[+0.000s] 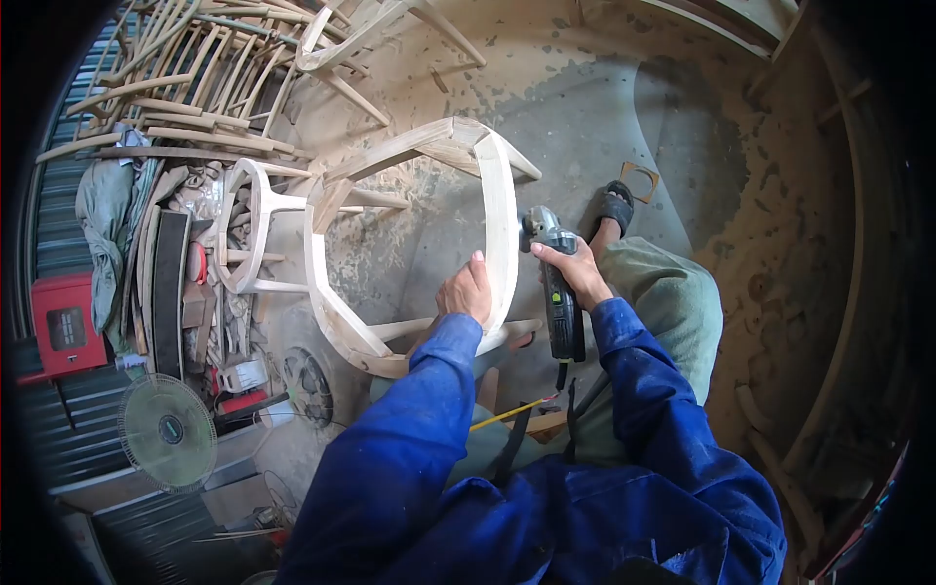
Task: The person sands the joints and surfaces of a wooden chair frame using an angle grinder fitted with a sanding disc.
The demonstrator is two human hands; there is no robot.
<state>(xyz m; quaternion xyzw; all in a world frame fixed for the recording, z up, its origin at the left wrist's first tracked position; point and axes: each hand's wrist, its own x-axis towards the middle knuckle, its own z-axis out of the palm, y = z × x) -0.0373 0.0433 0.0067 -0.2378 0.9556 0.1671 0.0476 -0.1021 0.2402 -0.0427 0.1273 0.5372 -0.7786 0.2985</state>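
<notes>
A pale wooden chair frame (500, 210) with a rounded seat ring and legs stands before me. My left hand (465, 291) is closed on the near right part of its ring, thumb up. In my right hand (577, 270) is an angle grinder (563, 317), gripped round its body near the head. The grinder's head lies close to the outer right side of the ring; I cannot tell whether its disc touches the wood. A cord runs from its lower end toward my lap, where a yellow pencil-like stick (512, 413) shows.
A smaller wooden frame (261, 210) stands left of the chair frame. Wooden parts (210, 83) are piled at the upper left. A fan (168, 431) and a red box (68, 322) are at the left. Sawdust covers much of the floor (546, 73).
</notes>
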